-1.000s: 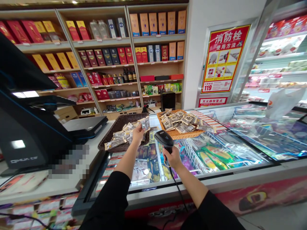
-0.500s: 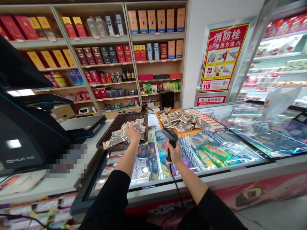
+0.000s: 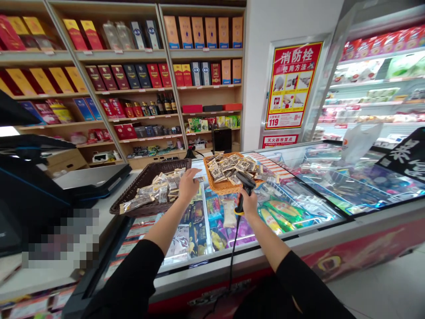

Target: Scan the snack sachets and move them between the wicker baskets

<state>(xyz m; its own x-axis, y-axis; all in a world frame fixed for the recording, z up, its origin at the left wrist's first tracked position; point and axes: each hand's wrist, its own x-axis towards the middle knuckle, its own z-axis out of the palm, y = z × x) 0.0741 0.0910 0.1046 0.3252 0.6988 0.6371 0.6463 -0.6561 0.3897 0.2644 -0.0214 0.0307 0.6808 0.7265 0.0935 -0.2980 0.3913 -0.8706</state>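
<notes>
My right hand (image 3: pixel 248 201) grips the handle of a black barcode scanner (image 3: pixel 245 180), its fingers wrapped around it. The scanner's head is in front of the orange wicker basket (image 3: pixel 221 189), which is heaped with small snack packets (image 3: pixel 244 165). A cord (image 3: pixel 234 248) hangs from the handle. At the right rim of the dark brown wicker basket (image 3: pixel 131 188) is my left hand (image 3: pixel 188 185), fingers stretched towards the orange basket, with no packet visible in it. Similar packets (image 3: pixel 159 188) lie in the dark basket, beside that hand.
Both baskets rest on a glass-topped chest freezer (image 3: pixel 318 210) full of bagged goods. To the left stand a flat scale (image 3: pixel 96 179) and a dark checkout machine (image 3: pixel 29 190). Shelves of boxed bottles (image 3: pixel 139 76) line the back wall. A white plastic bag (image 3: pixel 360 141) stands on the freezer's right.
My left hand has lifted off the packets in the dark basket and moved to its right rim. The scanner has come closer to the orange basket. The view has turned slightly right.
</notes>
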